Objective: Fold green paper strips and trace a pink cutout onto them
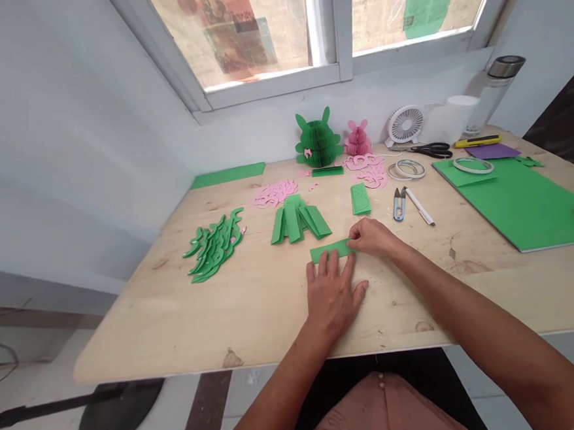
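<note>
A folded green paper strip (325, 250) lies flat on the wooden table (254, 309) in front of me. My left hand (332, 295) rests palm down with fingers stretched out, the fingertips pressing the strip's near edge. My right hand (372, 236) is closed in a pinch on the strip's right end. Just beyond the strip sits a fan of folded green strips (297, 222), and a smaller folded green stack (360, 199) lies to its right.
Green cut-out shapes (215, 245) lie at left, pink cut-outs (274, 193) behind. Snips (398, 204), a pen (419, 207), tape rolls (406, 168), scissors (430, 150), a green sheet (522, 202), a small fan (405, 125) and two paper honeycomb figures (318, 141) stand at right and back.
</note>
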`<state>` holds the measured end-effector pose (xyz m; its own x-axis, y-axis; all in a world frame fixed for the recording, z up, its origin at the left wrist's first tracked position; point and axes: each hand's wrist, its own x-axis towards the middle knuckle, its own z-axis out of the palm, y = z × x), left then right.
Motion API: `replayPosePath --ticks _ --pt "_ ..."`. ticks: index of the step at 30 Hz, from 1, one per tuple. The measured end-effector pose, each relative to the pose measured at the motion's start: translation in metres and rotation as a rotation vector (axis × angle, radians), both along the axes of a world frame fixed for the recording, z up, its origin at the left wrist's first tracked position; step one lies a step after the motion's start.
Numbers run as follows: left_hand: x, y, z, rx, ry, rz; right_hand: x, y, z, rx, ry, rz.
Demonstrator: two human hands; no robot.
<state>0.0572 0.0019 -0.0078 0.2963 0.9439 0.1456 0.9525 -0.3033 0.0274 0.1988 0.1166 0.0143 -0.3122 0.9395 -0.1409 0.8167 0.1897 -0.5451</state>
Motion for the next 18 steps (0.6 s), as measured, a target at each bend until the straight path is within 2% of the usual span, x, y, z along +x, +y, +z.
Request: replayPosePath --ticks 9,18 --pt "-0.002 0.004 0.012 -0.037 0.006 -0.038 -0.001 -0.002 0.003 0.010 -0.009 -0.012" --pt "-0.017 -0.005 0.001 -0.026 -0.009 -0.055 -0.001 -0.008 0.002 0.070 0.000 -0.027"
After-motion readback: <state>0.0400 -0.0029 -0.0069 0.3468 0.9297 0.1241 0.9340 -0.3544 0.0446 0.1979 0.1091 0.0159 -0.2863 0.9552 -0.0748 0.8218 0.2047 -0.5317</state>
